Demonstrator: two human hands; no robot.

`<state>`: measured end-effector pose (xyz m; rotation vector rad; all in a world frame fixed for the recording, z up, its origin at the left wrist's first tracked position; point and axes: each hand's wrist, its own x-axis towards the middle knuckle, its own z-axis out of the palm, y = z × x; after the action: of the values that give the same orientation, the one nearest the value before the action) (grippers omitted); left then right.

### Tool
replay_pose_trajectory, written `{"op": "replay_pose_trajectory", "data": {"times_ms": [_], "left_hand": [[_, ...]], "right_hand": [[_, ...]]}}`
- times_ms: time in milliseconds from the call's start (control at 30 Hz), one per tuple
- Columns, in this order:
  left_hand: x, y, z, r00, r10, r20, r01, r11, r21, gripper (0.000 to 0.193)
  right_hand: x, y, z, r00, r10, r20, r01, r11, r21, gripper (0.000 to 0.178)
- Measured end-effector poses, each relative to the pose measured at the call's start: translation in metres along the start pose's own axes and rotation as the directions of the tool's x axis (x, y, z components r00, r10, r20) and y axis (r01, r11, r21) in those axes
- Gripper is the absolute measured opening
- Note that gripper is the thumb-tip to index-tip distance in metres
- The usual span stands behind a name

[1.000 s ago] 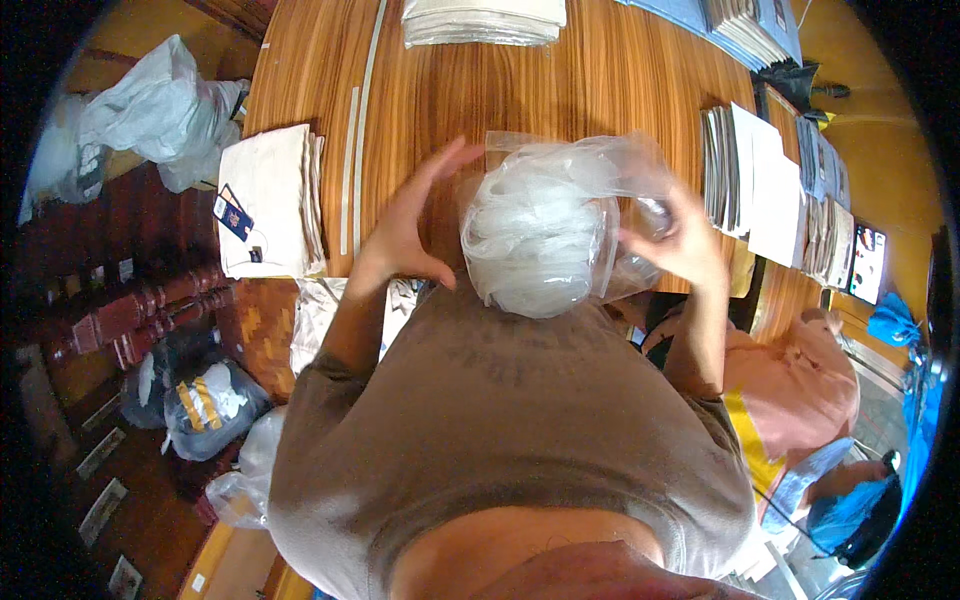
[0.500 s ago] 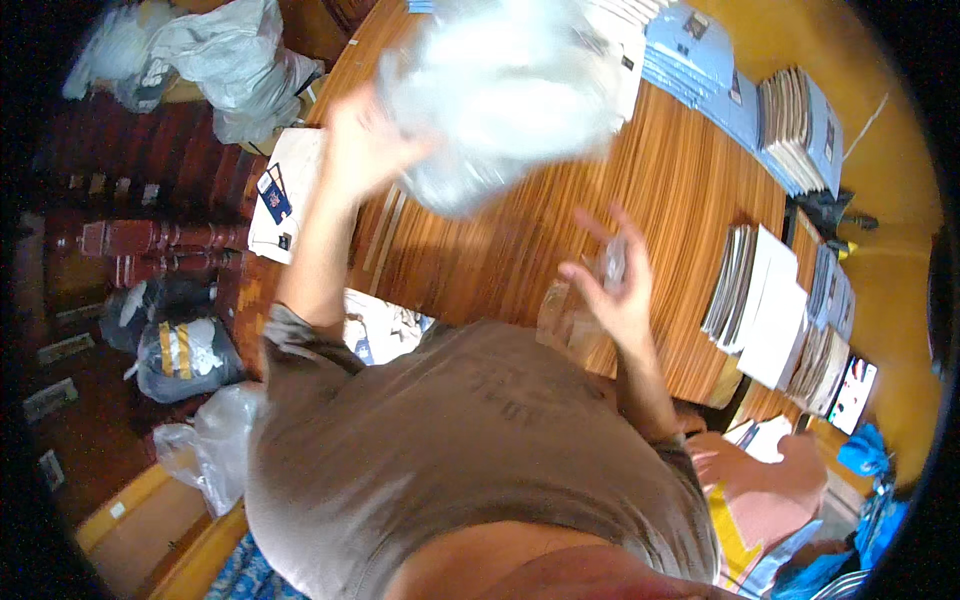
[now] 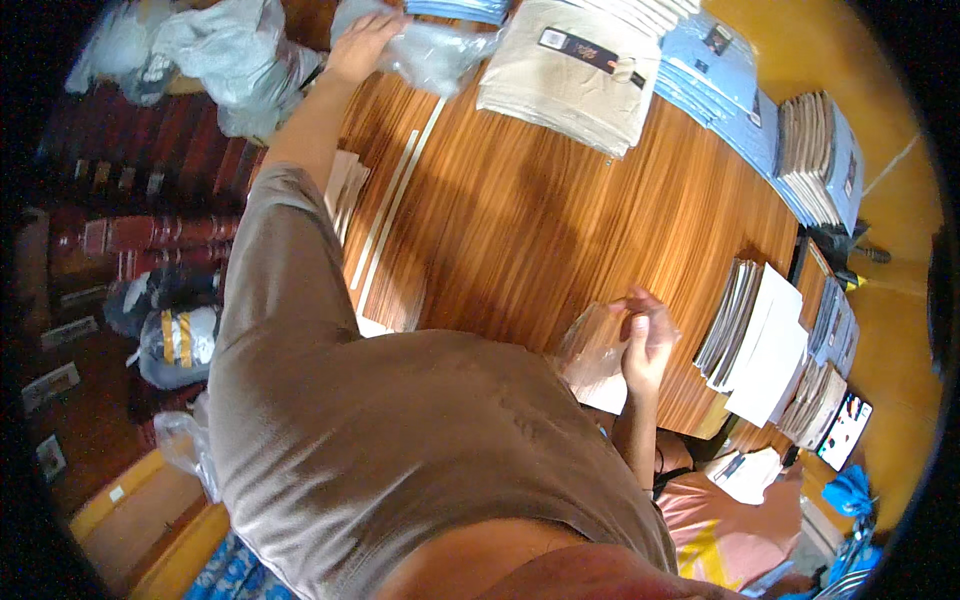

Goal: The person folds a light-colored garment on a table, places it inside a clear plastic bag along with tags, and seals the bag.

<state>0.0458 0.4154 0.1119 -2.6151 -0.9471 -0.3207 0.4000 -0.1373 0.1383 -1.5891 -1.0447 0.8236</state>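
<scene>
My left hand is stretched to the far left of the table, its fingers closed over a clear plastic bag. Part of that bag runs past the top edge of the view. Close to my body on the right, my right hand is closed, with a crumpled clear plastic sheet or bag at its fingers; it hangs over the table's near edge. Beyond the bare wood, a stack of folded beige fabric carries a dark label band.
Folded blue packs line the far right, beside an upright beige and blue stack. White sheets and a lit phone lie at right. Plastic bags sit at far left. The wooden table spans the middle.
My left hand has carried the large clear bag away to the far left, uncovering the beige stack. My right hand has moved down slightly and its fingers have closed.
</scene>
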Motion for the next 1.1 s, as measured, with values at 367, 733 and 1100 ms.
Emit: {"op": "replay_pose_trajectory", "data": {"times_ms": [367,733,1100], "left_hand": [[-0.166,0.061,-0.202,0.779,-0.528,0.338,0.624,0.604,-0.496,0.05],[-0.409,0.096,-0.147,0.176,-0.979,-0.098,0.85,0.202,-0.486,0.077],[-0.381,0.153,-0.07,-0.007,-0.997,0.081,0.722,-0.062,-0.689,0.094]], "right_hand": [[0.125,0.083,-0.124,0.765,-0.487,-0.421,-0.041,0.616,-0.787,0.048],[0.141,-0.043,0.223,0.843,-0.148,0.517,0.295,0.931,-0.215,0.059],[0.24,-0.046,0.446,0.702,0.077,0.708,0.383,0.797,-0.467,0.105]]}}
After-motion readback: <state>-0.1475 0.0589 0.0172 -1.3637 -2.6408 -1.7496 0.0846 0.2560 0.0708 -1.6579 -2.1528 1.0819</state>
